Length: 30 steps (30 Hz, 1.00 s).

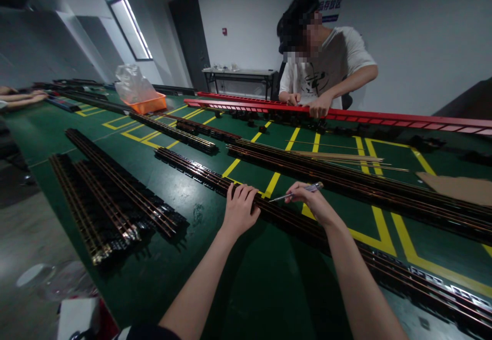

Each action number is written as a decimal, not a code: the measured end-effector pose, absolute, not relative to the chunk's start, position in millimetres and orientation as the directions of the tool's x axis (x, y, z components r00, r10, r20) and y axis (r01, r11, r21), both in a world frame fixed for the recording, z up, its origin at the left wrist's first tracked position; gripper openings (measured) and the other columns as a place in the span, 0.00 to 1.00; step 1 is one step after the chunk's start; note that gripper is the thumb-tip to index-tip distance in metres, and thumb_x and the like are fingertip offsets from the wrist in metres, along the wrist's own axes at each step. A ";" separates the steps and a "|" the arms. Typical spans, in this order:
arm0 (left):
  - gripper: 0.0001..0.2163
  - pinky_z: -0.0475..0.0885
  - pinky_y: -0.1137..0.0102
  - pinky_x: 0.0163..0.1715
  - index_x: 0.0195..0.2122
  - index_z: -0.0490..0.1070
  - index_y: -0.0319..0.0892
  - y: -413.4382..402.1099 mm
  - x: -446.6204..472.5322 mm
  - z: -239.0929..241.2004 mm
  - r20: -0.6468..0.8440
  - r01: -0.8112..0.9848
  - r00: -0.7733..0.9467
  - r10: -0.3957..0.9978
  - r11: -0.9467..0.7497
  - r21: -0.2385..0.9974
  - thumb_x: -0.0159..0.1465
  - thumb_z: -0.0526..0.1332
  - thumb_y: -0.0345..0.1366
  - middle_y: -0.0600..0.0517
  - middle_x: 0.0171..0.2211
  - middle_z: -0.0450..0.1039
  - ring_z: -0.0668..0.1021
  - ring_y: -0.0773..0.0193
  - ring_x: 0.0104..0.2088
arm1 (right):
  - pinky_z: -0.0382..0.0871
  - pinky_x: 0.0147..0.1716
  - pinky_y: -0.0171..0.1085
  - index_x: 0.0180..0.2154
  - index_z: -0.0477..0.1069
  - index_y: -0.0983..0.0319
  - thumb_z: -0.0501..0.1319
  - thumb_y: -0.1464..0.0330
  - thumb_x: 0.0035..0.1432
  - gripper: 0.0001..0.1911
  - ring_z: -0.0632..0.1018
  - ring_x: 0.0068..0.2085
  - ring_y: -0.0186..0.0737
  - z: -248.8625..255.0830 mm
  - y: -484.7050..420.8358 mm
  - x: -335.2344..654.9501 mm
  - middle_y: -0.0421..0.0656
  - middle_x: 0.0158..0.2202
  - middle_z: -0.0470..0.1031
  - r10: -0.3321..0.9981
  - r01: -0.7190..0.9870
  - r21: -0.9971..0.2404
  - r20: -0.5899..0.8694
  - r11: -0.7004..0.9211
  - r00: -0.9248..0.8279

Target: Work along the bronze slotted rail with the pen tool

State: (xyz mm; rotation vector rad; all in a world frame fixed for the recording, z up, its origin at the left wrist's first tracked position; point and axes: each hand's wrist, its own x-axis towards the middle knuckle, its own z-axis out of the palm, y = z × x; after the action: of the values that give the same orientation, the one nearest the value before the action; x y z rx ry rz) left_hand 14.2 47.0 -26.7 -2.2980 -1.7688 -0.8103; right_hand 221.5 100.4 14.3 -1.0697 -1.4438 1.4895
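A long black rail with copper-coloured strips runs diagonally across the green table in front of me. My left hand lies over this rail, fingers bent across its top and thumb at its near side. Just to the right, my right hand grips a screwdriver with a clear purplish handle. Its thin metal shaft points left, and the tip is at the rail beside my left hand. Whether the tip touches a screw is too small to tell.
More black rails lie to the left, and another long rail lies beyond. Thin rods and cardboard are at right. Across the table, a person's hands hold a red slotted beam. An orange bin holds a plastic bag.
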 end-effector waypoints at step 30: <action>0.15 0.49 0.50 0.62 0.47 0.68 0.43 47.4 14.5 -26.2 0.479 0.924 0.176 0.860 -0.312 0.220 0.58 0.55 0.32 0.48 0.47 0.73 0.69 0.53 0.53 | 0.68 0.36 0.39 0.20 0.72 0.61 0.60 0.65 0.44 0.07 0.75 0.27 0.38 13.1 102.0 223.7 0.41 0.22 0.73 0.954 -0.027 -0.998 -0.040 -0.050 -0.298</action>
State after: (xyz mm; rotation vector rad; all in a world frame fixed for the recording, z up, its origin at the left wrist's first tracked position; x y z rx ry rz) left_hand 14.5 47.4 -26.2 -2.3133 -1.7660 -0.8094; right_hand 223.7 102.0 13.1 -1.0591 -1.3800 1.4795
